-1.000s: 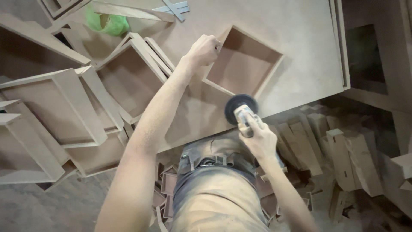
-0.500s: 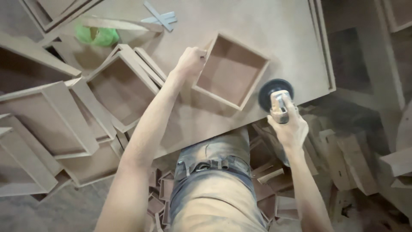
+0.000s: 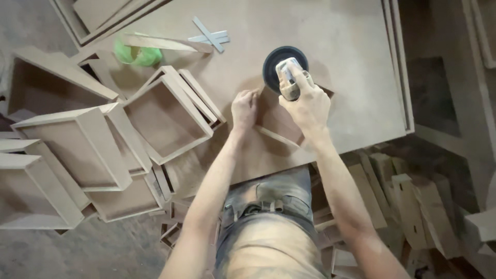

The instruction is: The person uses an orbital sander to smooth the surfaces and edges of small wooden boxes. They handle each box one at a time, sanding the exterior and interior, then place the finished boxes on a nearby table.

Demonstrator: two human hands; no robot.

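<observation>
left hand (image 3: 244, 107) – flat, steadying wooden box (image 3: 281, 124) | right hand (image 3: 309, 103) – gripping round sander (image 3: 285, 70) on box

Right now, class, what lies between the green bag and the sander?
In the head view, between the green bag and the sander lie a wooden strip, thin crossed grey strips and bare tabletop.

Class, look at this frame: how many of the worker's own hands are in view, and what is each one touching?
2. The left hand presses on the open wooden box on the workbench. The right hand grips the round sander at the box's far edge. None hidden.
</observation>
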